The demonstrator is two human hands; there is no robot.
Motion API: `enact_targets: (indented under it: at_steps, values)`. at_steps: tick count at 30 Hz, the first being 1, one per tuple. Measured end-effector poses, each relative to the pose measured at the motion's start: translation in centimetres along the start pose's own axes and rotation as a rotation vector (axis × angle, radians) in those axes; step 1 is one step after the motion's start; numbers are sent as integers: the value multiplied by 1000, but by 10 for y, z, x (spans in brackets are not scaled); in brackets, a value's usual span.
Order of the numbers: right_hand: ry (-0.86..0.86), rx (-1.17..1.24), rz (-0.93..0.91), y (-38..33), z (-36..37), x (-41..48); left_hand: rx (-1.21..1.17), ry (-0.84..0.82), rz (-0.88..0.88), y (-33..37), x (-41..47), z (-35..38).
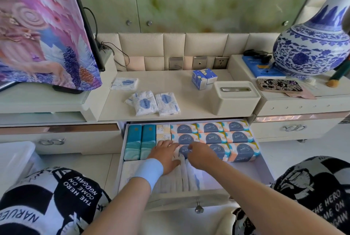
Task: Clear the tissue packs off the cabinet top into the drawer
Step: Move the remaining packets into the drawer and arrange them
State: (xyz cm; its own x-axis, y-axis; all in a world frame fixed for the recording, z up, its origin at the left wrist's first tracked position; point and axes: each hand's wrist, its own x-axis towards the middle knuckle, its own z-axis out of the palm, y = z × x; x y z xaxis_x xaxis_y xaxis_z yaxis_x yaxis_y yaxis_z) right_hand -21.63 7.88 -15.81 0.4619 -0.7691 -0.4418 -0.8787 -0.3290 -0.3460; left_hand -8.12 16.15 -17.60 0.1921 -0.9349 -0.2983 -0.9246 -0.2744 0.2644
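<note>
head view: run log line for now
left hand, right hand: at white tissue packs in open white drawer | cream cabinet top: white packs uncleared

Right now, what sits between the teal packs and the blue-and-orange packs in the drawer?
A column of pale yellow packs, plain in the head view.

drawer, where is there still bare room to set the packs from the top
Bare bottom shows at the front right of the drawer, bordered by the orange-and-blue packs, the right wall and the front wall. The back is crowded: teal packs and orange-and-blue packs edge to edge. White packs fill the front left, where the left hand and right hand are.
</note>
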Motion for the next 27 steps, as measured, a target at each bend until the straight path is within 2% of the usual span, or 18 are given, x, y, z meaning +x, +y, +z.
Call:
enact_targets:
  at_steps: [4,7,12,18,22,25,27]
  values:
    - [98,35,-87,-32,-47,23,-27,43,-33,-18,19,-64]
    - [163,92,-149,-50,-74,47,60,24,-98,-41,31,-112]
    - [140,-38,-224,-70,-98,94,166,-72,-255,-83,48,-163]
    - [137,-65,-182,-86,-89,138,-122,-59,-387,-114,77,-161]
    - [92,-132,-179,-98,-64,155,-186,-35,-419,-113,99,-152]
    - [148,-224,-148,-102,-59,163,-210,-106,-377,-108,113,-146]
    - [176,-270,-102,-99,-63,169,-203,-93,-395,-107,119,-143]
